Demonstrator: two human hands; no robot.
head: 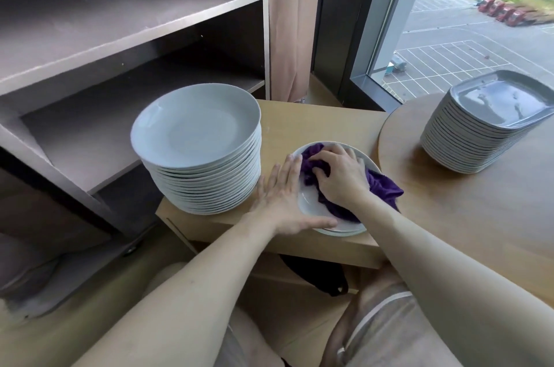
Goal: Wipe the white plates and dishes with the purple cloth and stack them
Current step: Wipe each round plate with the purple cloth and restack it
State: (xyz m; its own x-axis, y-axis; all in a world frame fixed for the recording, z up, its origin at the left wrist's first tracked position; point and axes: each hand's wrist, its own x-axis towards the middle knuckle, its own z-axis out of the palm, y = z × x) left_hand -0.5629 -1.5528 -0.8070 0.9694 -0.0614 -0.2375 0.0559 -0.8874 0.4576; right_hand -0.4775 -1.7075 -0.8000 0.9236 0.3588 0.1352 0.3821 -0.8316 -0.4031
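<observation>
Plates form two tall stacks [204, 162] [479, 132]; right hand [338, 174] fingers clutch one purple cloth [383, 186], left hand [281, 201] flat.

To my left stands a dark brown shelving unit [120, 37] with bare shelves. A beige curtain [292, 22] hangs beside it, against a dark window frame [338, 22]. The window [479, 22] admits daylight and overlooks a marked car park with red vehicles. Before me sits a light wooden low table [314, 126], and a round wooden table [479, 216] adjoins it at right.
</observation>
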